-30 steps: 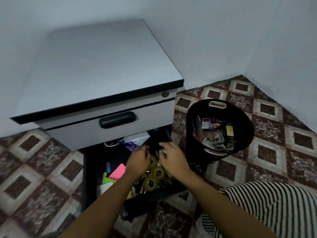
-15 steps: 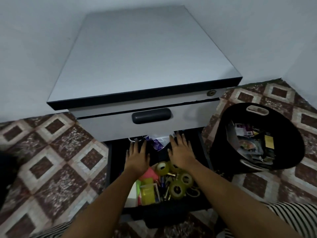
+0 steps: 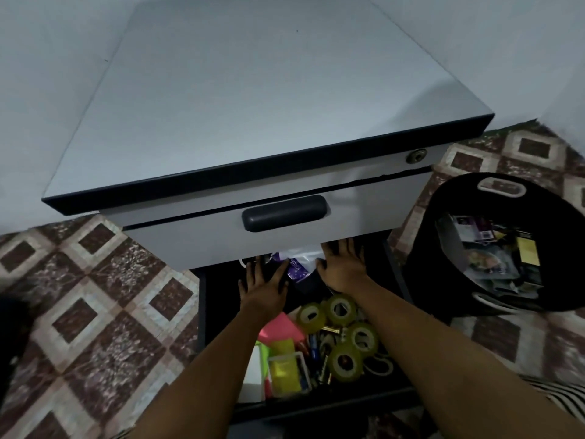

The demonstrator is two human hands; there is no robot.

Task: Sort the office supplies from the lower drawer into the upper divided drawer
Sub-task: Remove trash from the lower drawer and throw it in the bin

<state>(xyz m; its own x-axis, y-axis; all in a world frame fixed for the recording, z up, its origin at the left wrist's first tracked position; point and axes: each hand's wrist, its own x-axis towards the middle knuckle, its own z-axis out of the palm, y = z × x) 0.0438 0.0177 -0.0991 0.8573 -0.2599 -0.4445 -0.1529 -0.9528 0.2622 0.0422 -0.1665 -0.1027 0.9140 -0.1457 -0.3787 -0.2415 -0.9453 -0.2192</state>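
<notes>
Both hands flat above the open lower drawer (image 3: pixel 202 312)
Glossy tape rolls (image 3: pixel 345 361) and bright note pads (image 3: pixel 280 329) crowd its near end; beyond, left hand (image 3: pixel 262 286) and right hand (image 3: pixel 343 267) lie spread, fingers straight, holding nothing, fingertips at the smooth grey lower edge of the shut upper drawer (image 3: pixel 205 245)

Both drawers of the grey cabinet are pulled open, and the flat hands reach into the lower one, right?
Not quite. In the head view the upper grey drawer with the dark handle is closed; only the lower black drawer is open. The left hand and right hand do reach flat into it.
</notes>
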